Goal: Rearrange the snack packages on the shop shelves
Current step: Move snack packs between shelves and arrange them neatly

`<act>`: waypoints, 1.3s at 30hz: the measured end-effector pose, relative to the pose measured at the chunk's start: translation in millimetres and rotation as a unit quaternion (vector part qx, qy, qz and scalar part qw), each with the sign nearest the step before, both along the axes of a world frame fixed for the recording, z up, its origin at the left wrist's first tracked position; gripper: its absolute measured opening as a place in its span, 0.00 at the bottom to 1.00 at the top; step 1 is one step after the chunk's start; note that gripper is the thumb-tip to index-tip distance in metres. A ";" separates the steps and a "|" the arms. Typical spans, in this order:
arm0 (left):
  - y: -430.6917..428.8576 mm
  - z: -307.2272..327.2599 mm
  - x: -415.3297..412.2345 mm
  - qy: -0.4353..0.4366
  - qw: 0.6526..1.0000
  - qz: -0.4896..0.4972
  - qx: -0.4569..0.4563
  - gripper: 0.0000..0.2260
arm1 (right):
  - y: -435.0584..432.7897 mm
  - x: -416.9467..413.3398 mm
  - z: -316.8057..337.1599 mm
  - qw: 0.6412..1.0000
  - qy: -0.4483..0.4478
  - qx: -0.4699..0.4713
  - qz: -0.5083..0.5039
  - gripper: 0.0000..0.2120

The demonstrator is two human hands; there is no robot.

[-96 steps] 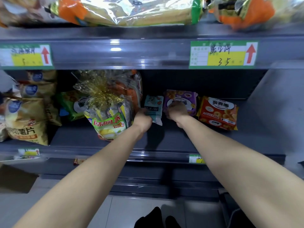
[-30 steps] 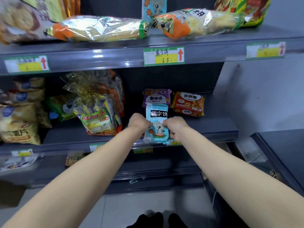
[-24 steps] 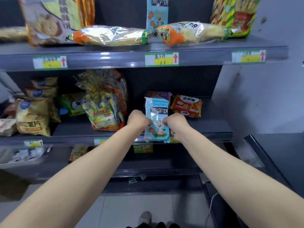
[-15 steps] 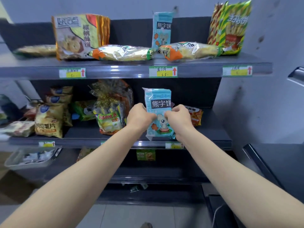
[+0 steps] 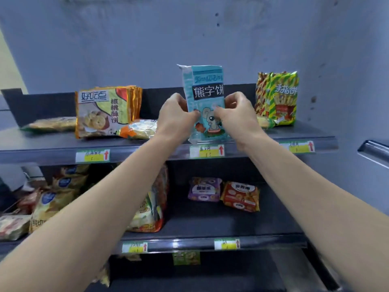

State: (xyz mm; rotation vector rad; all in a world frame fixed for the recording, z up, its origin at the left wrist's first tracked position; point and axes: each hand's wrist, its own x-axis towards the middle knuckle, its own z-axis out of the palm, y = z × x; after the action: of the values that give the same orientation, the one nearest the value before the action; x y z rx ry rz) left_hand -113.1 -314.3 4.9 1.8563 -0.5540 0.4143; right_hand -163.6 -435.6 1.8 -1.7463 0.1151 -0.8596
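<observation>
from the head camera, both hands are clamped on one blue packet (image 5: 207, 95), the left hand (image 5: 175, 119) pinching its left edge and the right hand (image 5: 235, 116) its right edge, with fingertips reaching onto the front over the cartoon picture. the packet is upright with its printed face outward and its bottom edge at the front lip of the top shelf (image 5: 52, 147), right above a price tag (image 5: 207, 151); whether it already rests on the shelf or hangs just over it i cannot tell. the two-sided grip looks meant to keep a tall, thin packet from flopping while it is squared up to face shoppers. it sits in the gap between a crinkly foil bag (image 5: 139, 129) lying flat on the left and a striped green bag (image 5: 280, 98) propped upright on the right, with a cookie bag (image 5: 101, 111) farther left. on the shelf below (image 5: 210, 228), a purple packet (image 5: 204, 189) and an orange packet (image 5: 240, 196) lie side by side, well apart from the hands.
</observation>
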 end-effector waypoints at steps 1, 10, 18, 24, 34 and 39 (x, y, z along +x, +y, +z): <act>-5.1 5.2 13.7 -0.002 1.000 -0.008 -0.009 0.09 | -4.3 12.0 6.3 1.000 0.004 -0.012 0.004 0.08; -47.2 35.2 137.8 -0.043 0.998 -0.035 -0.017 0.07 | -49.9 116.0 39.2 0.998 0.029 -0.013 0.057 0.12; -80.5 10.9 220.5 0.008 0.997 -0.010 0.079 0.06 | -85.9 197.6 16.2 0.990 0.133 -0.046 0.027 0.09; -86.9 -17.5 246.6 0.035 0.994 -0.004 0.107 0.06 | -101.6 224.4 -15.6 0.980 0.177 -0.092 -0.011 0.05; -83.6 -19.1 241.9 0.030 0.997 -0.022 0.061 0.07 | -99.4 215.8 -18.1 0.984 0.131 -0.121 -0.011 0.12; -82.1 -18.9 239.0 0.027 0.997 -0.010 0.072 0.11 | -97.9 212.6 -16.9 0.983 0.119 -0.138 0.002 0.14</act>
State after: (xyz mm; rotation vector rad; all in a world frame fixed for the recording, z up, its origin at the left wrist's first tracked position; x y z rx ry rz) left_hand 125.9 -396.4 -14.0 1.9913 -0.5774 0.3166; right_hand 49.0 -533.5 -15.1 -2.1055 0.1560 -0.6852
